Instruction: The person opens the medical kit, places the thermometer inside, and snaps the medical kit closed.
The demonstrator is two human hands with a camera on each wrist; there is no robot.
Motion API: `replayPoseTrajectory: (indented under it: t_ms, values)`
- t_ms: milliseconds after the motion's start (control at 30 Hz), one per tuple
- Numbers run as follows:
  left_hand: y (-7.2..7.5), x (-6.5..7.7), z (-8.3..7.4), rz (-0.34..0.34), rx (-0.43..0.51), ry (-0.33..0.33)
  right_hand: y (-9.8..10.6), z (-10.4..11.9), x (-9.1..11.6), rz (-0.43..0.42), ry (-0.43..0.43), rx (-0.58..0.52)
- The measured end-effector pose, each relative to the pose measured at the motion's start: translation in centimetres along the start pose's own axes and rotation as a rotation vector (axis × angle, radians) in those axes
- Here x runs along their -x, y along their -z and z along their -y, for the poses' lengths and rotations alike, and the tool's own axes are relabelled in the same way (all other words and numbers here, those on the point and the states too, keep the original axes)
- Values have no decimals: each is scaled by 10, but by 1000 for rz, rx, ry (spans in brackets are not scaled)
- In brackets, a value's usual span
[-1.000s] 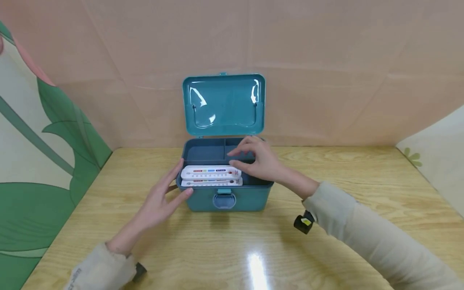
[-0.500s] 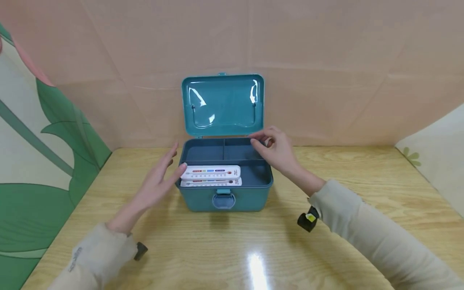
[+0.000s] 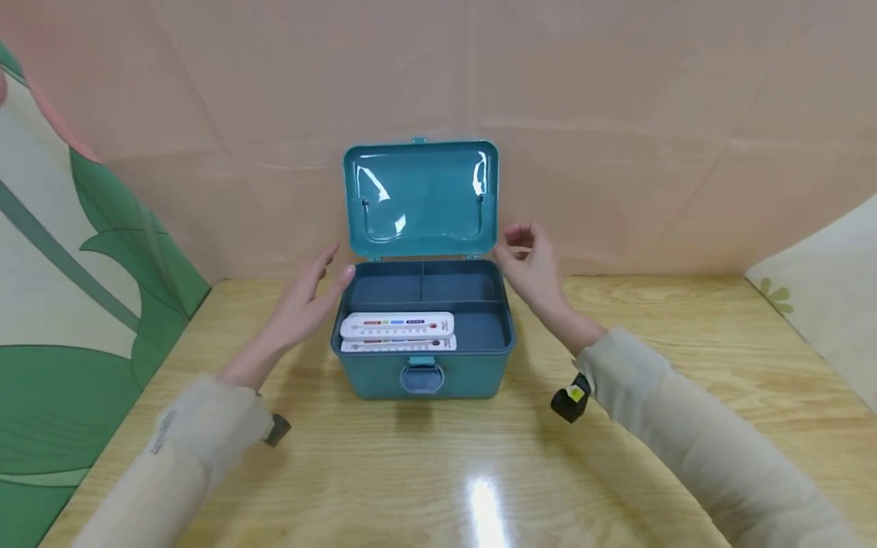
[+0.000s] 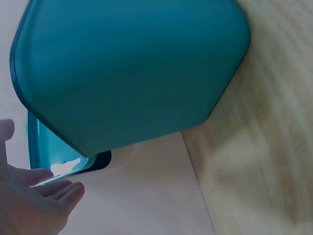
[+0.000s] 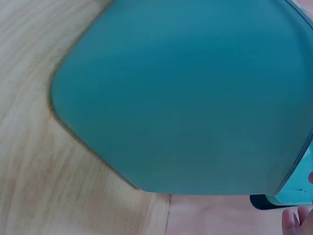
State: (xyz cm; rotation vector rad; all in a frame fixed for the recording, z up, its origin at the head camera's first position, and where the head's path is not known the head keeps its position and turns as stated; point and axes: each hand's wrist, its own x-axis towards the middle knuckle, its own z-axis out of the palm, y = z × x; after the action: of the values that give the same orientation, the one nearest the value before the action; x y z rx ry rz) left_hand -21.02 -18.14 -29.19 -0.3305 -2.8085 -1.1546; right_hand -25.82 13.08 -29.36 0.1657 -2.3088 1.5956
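Note:
A teal plastic storage box (image 3: 469, 377) stands on the table with its lid (image 3: 421, 202) raised at the back. Inside, a white thermometer strip (image 3: 397, 326) with coloured marks lies at the front left, and another thermometer strip (image 3: 397, 346) shows just in front of it. My left hand (image 3: 298, 308) is beside the box's back left corner, fingers extended and holding nothing. On the other side my right hand (image 3: 537, 274), fingers loosely bent, is close to the lid's lower right corner. Whether it touches the lid cannot be told. Both wrist views show the box's side wall (image 4: 132, 78) close up.
Divided compartments (image 3: 387, 285) line the back of the box, and a latch (image 3: 422, 377) hangs on its front. The wooden table (image 3: 411, 472) spreads around it. A plain pinkish backdrop (image 3: 617, 152) rises behind the lid.
My right hand has moved out from over the box, back and to the right beside the lid. The left hand has shifted from the box's left rim back toward the lid.

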Motion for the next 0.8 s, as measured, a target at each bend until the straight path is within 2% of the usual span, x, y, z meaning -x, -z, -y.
replayPoseTrajectory:
  t_ms: [333,433,600,800]
  values:
    - [3,-22,4,44,2,17,-1,-2,-15,22,-22,-29]
    - [1,-29,5,35,61,10,-1,-3,-18,52,-25,-16]
    - [0,-40,3,-1,221,-8,-2,-3,-23,110,-6,14]
    - [2,-50,-3,-14,310,32,-5,-1,-29,128,-24,17]
